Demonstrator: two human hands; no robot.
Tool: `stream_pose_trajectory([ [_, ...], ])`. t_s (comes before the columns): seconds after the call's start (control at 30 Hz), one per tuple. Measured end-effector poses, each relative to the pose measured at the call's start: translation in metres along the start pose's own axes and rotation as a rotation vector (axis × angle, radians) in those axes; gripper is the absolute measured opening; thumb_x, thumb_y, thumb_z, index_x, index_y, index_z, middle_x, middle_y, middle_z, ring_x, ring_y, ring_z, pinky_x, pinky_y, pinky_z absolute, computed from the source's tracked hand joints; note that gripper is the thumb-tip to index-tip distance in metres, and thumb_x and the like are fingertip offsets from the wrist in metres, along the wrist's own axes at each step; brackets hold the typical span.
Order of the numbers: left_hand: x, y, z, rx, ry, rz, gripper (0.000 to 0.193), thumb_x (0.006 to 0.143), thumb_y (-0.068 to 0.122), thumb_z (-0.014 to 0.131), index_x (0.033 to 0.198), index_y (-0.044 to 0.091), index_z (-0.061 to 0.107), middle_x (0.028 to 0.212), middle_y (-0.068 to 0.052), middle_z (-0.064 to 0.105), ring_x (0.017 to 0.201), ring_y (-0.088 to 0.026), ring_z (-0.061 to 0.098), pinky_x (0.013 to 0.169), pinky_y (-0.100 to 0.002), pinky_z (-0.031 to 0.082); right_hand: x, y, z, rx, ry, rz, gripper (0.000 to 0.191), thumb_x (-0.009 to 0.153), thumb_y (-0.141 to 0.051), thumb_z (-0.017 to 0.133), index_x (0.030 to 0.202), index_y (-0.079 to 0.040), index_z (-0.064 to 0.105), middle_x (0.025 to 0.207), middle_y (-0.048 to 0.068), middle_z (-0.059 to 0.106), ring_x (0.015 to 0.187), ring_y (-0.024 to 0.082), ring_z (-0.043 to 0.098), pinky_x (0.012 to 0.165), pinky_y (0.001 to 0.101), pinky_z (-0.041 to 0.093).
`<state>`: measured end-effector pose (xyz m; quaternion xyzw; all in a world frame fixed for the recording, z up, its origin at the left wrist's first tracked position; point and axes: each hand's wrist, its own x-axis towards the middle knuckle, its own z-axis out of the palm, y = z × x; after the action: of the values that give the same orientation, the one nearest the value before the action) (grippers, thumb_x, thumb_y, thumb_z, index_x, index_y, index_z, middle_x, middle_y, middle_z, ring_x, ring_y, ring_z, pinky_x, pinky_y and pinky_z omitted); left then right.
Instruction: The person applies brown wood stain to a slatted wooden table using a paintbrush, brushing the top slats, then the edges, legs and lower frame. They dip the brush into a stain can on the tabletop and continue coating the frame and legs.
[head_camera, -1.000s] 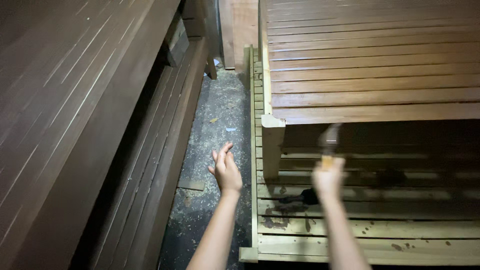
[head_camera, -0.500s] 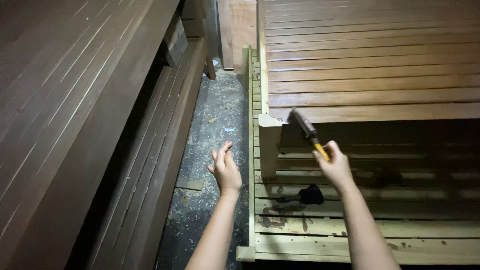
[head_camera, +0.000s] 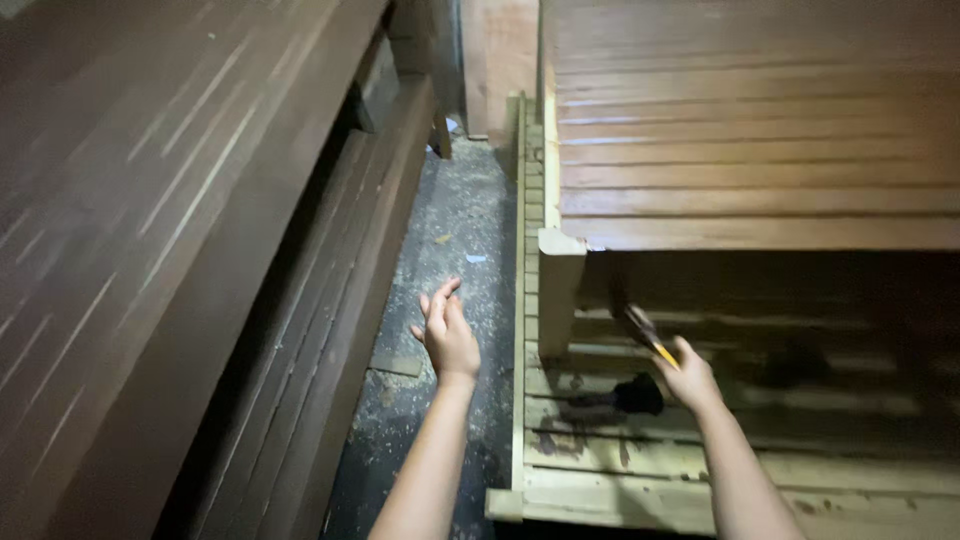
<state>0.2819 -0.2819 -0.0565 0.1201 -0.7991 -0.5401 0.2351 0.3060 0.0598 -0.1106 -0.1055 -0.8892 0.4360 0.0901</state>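
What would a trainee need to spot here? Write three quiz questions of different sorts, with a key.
1. True or false: the left hand holds a tool.
2. Which hand grips the hammer?
A. left hand
B. right hand
C. both hands
3. Fill in: the hammer's head points into the dark gap under the slatted wooden ______, beside its pale wooden post.

Key:
1. False. The left hand is open and empty, fingers spread, above the dusty floor.
2. B. The right hand is closed round the yellow part of the handle.
3. Platform.
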Motion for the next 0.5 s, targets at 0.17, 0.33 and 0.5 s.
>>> stream_pose_trajectory([
  [0.17, 0.006, -0.004, 0.006, -0.006, 0.004, 0.014, 0.037, 0.104, 0.029, 0.038, 0.128, 0.022, 0.066, 0.148, 0.002, 0.06, 0.155, -0.031, 0.025, 0.122, -0.059, -0.011, 0.013, -0.007, -0.009, 0.392, -0.069, -0.173, 0.026, 0.09, -0.019, 0.077, 0.094, -0.003, 0.056, 0.082, 0.002, 0.056, 0.077, 0.011, 0.052, 0.069, 0.0293, 0.046],
  [0.33, -0.004, -0.017, 0.024, 0.008, -0.022, 0.0, 0.037, 0.104, 0.029, 0.038, 0.127, 0.022, 0.066, 0.148, 0.001, 0.06, 0.156, -0.032, 0.023, 0.121, -0.06, -0.012, 0.034, 0.004, 0.01, 0.469, -0.033, -0.167, 0.026, 0.092, -0.02, 0.076, 0.093, -0.004, 0.055, 0.081, 0.0, 0.054, 0.077, 0.009, 0.047, 0.067, 0.0276, 0.042],
  [0.5, -0.013, -0.031, 0.03, 0.022, -0.023, -0.02, 0.036, 0.104, 0.029, 0.039, 0.126, 0.024, 0.067, 0.148, 0.0, 0.059, 0.155, -0.031, 0.025, 0.122, -0.06, -0.011, 0.012, 0.039, 0.029, 0.049, 0.004, -0.005, 0.053, 0.087, -0.034, 0.081, 0.123, -0.003, 0.057, 0.103, 0.015, 0.068, 0.095, 0.021, 0.063, 0.082, 0.0359, 0.051],
])
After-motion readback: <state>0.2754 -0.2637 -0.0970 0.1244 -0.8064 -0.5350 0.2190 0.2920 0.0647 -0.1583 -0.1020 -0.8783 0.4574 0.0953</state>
